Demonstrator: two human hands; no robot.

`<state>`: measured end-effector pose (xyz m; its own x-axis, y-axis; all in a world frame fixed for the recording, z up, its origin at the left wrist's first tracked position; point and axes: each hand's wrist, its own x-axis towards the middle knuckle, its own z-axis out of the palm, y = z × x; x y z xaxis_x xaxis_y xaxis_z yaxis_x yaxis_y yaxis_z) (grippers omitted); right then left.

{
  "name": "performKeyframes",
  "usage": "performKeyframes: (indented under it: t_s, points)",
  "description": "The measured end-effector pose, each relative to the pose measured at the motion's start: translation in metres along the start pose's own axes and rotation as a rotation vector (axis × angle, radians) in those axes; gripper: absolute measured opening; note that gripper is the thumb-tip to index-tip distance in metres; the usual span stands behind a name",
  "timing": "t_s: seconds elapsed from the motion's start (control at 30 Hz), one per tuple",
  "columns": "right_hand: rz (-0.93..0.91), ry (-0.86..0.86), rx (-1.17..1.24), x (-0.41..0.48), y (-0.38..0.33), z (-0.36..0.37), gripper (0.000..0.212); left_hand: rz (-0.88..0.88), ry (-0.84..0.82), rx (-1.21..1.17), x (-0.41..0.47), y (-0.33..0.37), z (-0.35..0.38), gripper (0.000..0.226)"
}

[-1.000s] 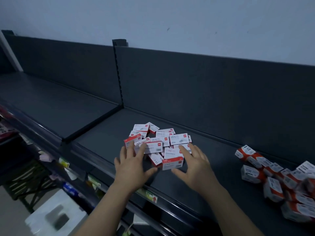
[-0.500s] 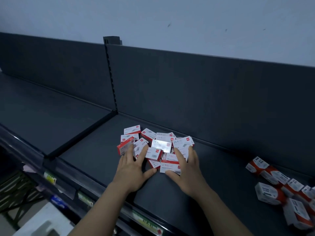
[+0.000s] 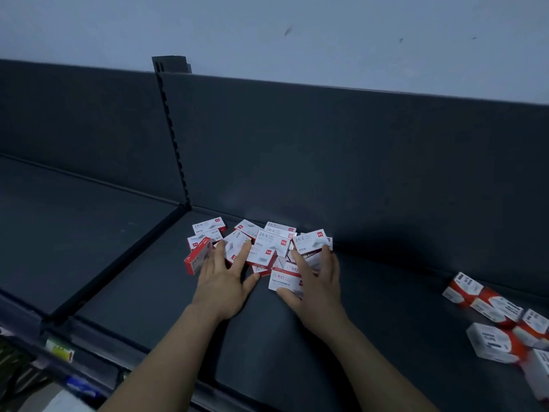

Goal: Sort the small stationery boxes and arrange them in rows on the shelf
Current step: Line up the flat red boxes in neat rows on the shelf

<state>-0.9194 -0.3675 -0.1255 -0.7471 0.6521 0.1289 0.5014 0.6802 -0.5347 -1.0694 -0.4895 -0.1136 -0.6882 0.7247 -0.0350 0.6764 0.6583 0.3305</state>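
on the dark shelf (image 3: pixel 142 295), the left hand (image 3: pixel 222 282) is lying flat, fingers spread, pressing the left side of the heap of small boxes (image 3: pixel 271 245) near the back panel. the right hand (image 3: pixel 319 288) is covering the heap's right side, fingers straight, gripping nothing. a second cluster of boxes (image 3: pixel 491 307) is lying well apart at far right.

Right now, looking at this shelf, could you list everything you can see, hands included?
small white-and-red cardboard boxes: a dozen or more, overlapping in a loose pile, mid-shelf by the back panel
white-and-orange cardboard boxes: at least seven, heaped at the right edge, partly cut off
dark grey metal shelf: two sections, side by side
dark grey back panel: one, behind the shelf
slotted upright post: one, dark grey, between the sections
pale wall: above the panel
price label: one, green-yellow, front rail, lower left
left hand: fingers straight, on the pile's left
right hand: fingers straight, on the pile's right
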Motion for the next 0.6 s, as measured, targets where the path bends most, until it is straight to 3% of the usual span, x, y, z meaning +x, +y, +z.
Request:
performKeyframes:
  t_s: [0.17, 0.3, 0.4, 0.5, 0.6]
  points:
    - [0.005, 0.023, 0.093, -0.012, 0.002, -0.01, 0.067, 0.104, 0.024, -0.121, -0.003, -0.011, -0.006, 0.069]
    - [-0.099, 0.251, -0.036, -0.03, 0.0, -0.01, 0.052, 0.276, 0.276, -0.222, -0.016, -0.016, -0.012, 0.048]
    - [-0.072, 0.38, -0.069, -0.038, -0.007, -0.007, 0.044, 0.426, 0.17, -0.3, -0.021, -0.003, -0.015, 0.045]
    - [0.016, 0.299, 0.02, -0.043, -0.013, -0.01, 0.045, 0.504, 0.092, -0.286, -0.019, 0.01, -0.014, 0.039]
    - [0.057, 0.282, 0.128, -0.049, -0.017, -0.013, 0.046, 0.481, 0.041, -0.354, -0.021, 0.014, -0.016, 0.016]
